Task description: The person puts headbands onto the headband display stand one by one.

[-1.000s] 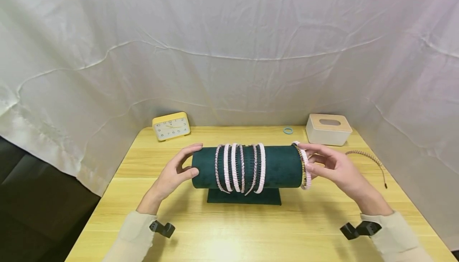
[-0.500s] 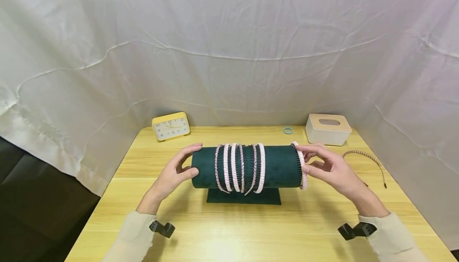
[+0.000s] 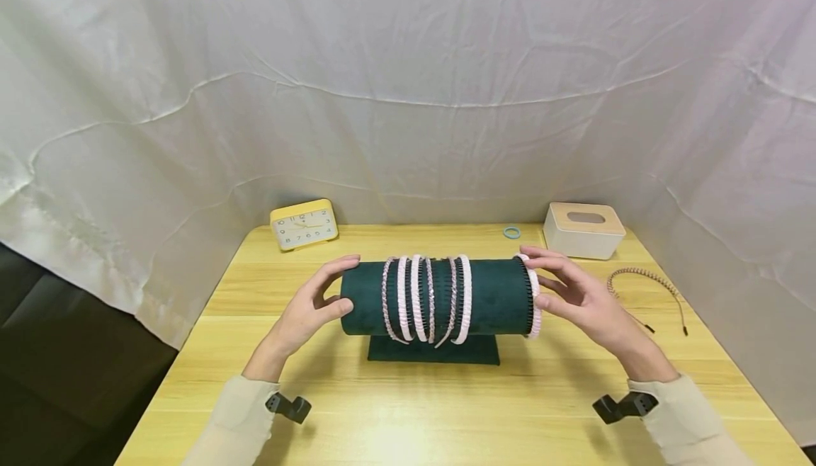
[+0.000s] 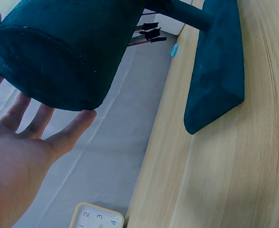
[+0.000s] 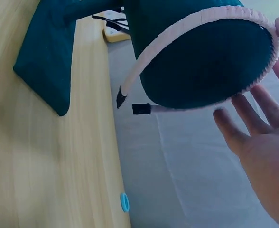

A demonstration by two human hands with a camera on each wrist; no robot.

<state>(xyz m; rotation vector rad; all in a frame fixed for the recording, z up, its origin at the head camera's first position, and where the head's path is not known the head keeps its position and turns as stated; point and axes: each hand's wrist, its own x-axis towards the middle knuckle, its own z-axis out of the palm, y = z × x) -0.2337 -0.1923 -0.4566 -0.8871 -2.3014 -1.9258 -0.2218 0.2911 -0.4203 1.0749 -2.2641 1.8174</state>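
A dark green headband stand (image 3: 497, 296), a padded roll on a flat base (image 3: 433, 350), stands in the middle of the table. Several pink and braided headbands sit round the roll's middle. My left hand (image 3: 304, 310) spans the roll's left end, thumb in front and fingers over the top and rear; the left wrist view shows its fingertips at the end rim. At the right end, a pink headband (image 5: 177, 29) with dark inner teeth circles the roll. My right hand (image 3: 589, 303) holds this headband's edge, thumb in front, fingers on top. Its dark-tipped ends point downward under the roll.
A yellow clock (image 3: 304, 225) stands at the back left. A white tissue box (image 3: 583, 236) with a wooden lid is at the back right, with a small blue ring (image 3: 511, 232) beside it. A thin braided headband (image 3: 647, 273) lies on the table right of my right hand.
My right hand has shifted left, sliding the pink headband further onto the roll's right end. Its upper fingers now extend over the top. The left hand keeps its place.
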